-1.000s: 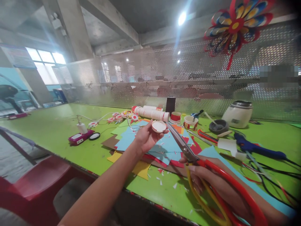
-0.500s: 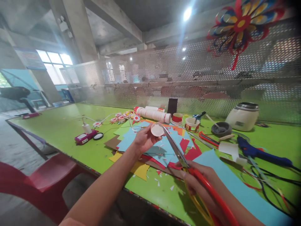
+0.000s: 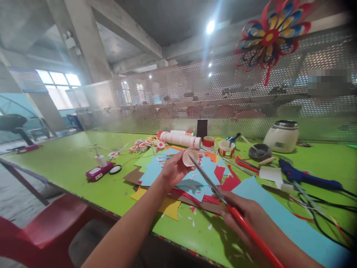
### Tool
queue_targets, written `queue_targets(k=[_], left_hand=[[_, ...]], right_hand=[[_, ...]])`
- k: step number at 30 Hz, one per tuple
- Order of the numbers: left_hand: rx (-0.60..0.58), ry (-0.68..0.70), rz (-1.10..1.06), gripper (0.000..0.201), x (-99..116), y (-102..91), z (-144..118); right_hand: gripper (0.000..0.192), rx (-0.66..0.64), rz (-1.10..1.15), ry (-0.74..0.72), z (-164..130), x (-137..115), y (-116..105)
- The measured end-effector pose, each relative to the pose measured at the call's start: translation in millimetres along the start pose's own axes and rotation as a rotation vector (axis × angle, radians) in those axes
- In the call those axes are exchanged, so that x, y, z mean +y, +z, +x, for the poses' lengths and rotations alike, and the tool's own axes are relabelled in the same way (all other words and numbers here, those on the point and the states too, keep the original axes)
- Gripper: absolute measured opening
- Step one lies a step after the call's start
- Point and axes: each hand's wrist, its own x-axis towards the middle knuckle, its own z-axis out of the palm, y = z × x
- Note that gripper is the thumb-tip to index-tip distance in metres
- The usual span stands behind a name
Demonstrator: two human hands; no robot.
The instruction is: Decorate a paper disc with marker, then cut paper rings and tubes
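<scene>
Between the fingers and thumb of my left hand (image 3: 175,169) is a small white paper cup (image 3: 190,158), its round face turned toward me. My right hand (image 3: 242,212) is closed around the red handles of long scissors (image 3: 206,178). The scissor tips point up and left and overlap the cup's round face in view; whether they touch it I cannot tell. Under both hands lie sheets of light blue paper (image 3: 158,175), with red paper (image 3: 230,182) and yellow paper (image 3: 170,206) around them. Small white scraps are scattered on the green table (image 3: 178,227) near the front edge.
White cup stacks (image 3: 181,140) lie behind the paper. To the right are a paper cup (image 3: 226,149), a grey bowl (image 3: 260,152), a cream jar (image 3: 281,137), and a blue glue gun (image 3: 306,178) with cables. A purple power strip (image 3: 100,171) sits left. A red chair (image 3: 58,219) stands at lower left.
The scissor blades have swung left so the tips now overlap the cup's face, and the handles have turned. My left hand still holds the cup. The whole view has shifted slightly.
</scene>
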Motion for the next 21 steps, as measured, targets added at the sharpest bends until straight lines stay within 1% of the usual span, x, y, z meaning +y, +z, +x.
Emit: queue_targets(k=[6,11,14,18,21], left_hand=[[-0.042,0.081,0.091,0.036,-0.4,4.0,-2.3],[-0.038,0.141,0.171,0.037,-1.3,8.2,-5.0],[-0.025,0.182,0.202,0.038,-0.8,10.9,-6.7],[-0.042,0.228,0.254,0.037,1.6,13.4,-8.6],[-0.03,0.244,0.299,0.036,3.2,13.9,-9.6]], right_hand=[[0.025,-0.068,-0.108,0.063,0.3,-4.0,-10.5],[0.028,-0.096,-0.159,0.109,0.3,-7.2,-18.9],[0.028,-0.107,-0.162,0.106,0.3,-10.2,-22.5],[0.034,-0.069,-0.17,0.096,1.4,-15.7,-24.2],[0.04,-0.028,-0.173,0.093,2.6,-17.3,-23.8]])
